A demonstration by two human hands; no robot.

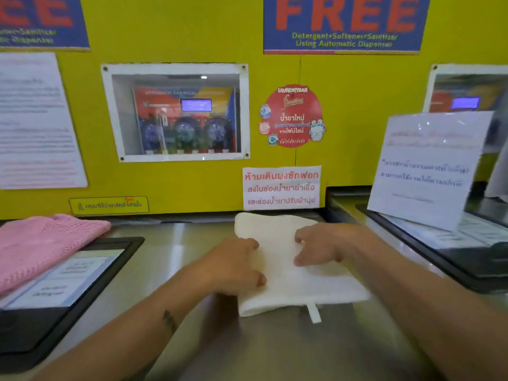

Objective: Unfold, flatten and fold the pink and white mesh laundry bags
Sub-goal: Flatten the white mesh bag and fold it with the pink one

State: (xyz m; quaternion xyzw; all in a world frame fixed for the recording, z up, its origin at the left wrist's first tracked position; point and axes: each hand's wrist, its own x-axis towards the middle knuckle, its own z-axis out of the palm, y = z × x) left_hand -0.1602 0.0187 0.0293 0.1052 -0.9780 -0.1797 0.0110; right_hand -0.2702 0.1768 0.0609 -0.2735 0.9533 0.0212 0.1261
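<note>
white mesh bag (291, 273), pink mesh bag (41, 243), yellow wall (357, 105), grey steel counter (170, 243).

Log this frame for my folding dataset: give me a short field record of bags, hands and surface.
white bag: white mesh bag, folded flat on the steel counter, small loop at its near edge
pink bag: pink mesh bag, folded, far left, partly over a black panel
left hand: left hand rests on the white bag
right hand: right hand presses the white bag
backdrop: yellow wall with signs
</note>
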